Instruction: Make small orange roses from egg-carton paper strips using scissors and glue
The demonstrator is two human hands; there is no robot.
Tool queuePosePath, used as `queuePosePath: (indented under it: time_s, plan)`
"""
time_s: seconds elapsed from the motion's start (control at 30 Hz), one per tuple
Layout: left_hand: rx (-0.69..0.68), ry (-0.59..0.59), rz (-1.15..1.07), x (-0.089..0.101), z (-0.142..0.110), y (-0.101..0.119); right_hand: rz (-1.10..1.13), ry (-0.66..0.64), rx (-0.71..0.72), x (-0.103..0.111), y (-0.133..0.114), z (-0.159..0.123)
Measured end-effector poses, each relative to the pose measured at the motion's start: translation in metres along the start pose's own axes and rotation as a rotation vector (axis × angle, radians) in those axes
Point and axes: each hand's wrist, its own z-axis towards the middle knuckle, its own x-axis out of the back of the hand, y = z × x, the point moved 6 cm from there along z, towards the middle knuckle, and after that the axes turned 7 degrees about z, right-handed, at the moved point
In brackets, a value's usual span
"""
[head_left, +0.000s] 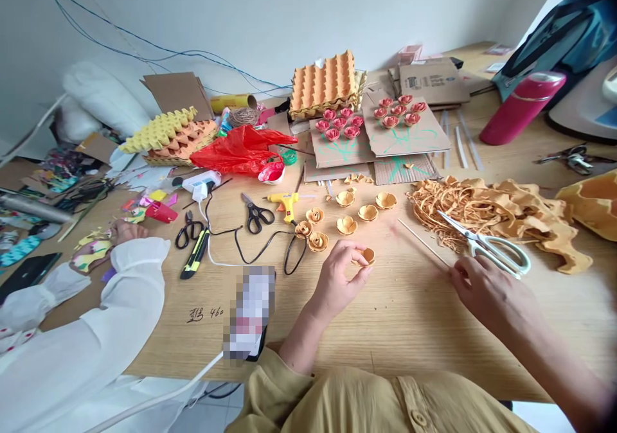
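Observation:
My left hand (340, 277) pinches a small tan paper flower (367, 256) against the wooden table (409, 317). My right hand (486, 288) rests on the table, its fingers closed on the near end of a thin wooden stick (424, 243) that runs up and to the left. White-handled scissors (486, 245) lie just beyond that hand, on a heap of tan shredded egg-carton scraps (501, 211). Several more tan paper flowers (347, 225) lie in front of my left hand.
A person in white sleeves (96, 317) sits at the left. A yellow glue gun (286, 202), black scissors (255, 213), a utility knife (195, 253), red bag (241, 150), egg trays (325, 83), cardboard with red flowers (385, 124) and a pink bottle (520, 106) crowd the table.

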Motion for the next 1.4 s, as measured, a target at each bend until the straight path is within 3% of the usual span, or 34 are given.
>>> queuePosePath:
  time_s: [0.1, 0.23, 0.33, 0.4, 0.57, 0.67, 0.93, 1.07, 1.27, 1.4]
  plan:
    - [-0.061, -0.012, 0.062, -0.003, 0.0, 0.002, 0.076, 0.007, 0.069, 0.003, 0.0, -0.015]
    - [-0.062, 0.009, 0.095, -0.002, -0.001, -0.002, 0.139, -0.014, 0.464, 0.008, -0.027, -0.055]
    - [-0.044, 0.026, 0.088, -0.001, -0.001, -0.004, 0.086, -0.03, 0.61, 0.009, -0.039, -0.074]
    - [-0.039, 0.031, 0.082, -0.001, -0.001, -0.005, 0.025, -0.029, 0.575, 0.007, -0.036, -0.068]
    - [-0.048, 0.044, 0.078, -0.001, -0.003, -0.006, -0.172, -0.047, 0.168, 0.0, 0.004, -0.018]
    - [-0.065, 0.039, 0.094, -0.002, -0.004, -0.007, -0.192, -0.065, 0.079, 0.002, 0.016, -0.001]
    - [-0.05, 0.034, 0.125, -0.006, -0.005, -0.012, 0.054, 0.05, 0.144, 0.026, -0.002, 0.007]
    - [-0.039, 0.053, 0.127, -0.006, -0.006, -0.013, 0.259, -0.023, 0.184, 0.017, -0.022, 0.019]
    - [-0.023, 0.085, 0.147, -0.006, -0.007, -0.016, 0.32, -0.095, 0.287, 0.004, -0.055, 0.037]
    - [0.027, 0.083, 0.143, -0.007, -0.008, -0.02, 0.345, -0.098, 0.308, -0.003, -0.061, 0.04]
